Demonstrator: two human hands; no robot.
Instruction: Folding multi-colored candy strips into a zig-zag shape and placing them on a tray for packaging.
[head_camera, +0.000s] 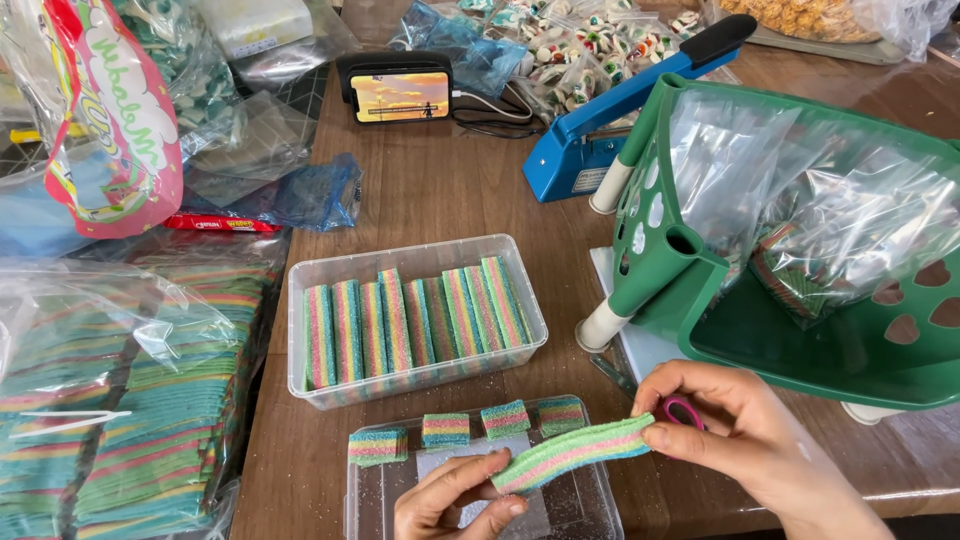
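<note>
Table: a dark brown wooden table (440, 190) fills the view, crowded on every side, with sugar grains scattered along its near edge.
Far left: big clear bags of striped candy (120, 400) are piled over the table's left edge; a pink candy bag (115, 120) stands above them.
Back: a phone (401, 96) is propped on its side with its screen lit, a cable running from it.
Middle: a clear tub (415, 318) holds striped candy strips standing on edge, side by side.
Near middle: a flat clear tray (480, 490) carries four short cut candy pieces (445, 430) in a row along its far edge.
Left hand: the left hand (455, 500) pinches the lower end of a candy strip (575, 452); grip closed on it.
Strip: it hangs above the tray, tilted up to the right, between both hands.
Right hand: the right hand (730, 425) pinches the upper end; pink-handled scissors (680, 410) sit in it too.
Right: a green basket (800, 260) holds filled clear bags; a blue heat sealer (620, 110) lies behind it.
</note>
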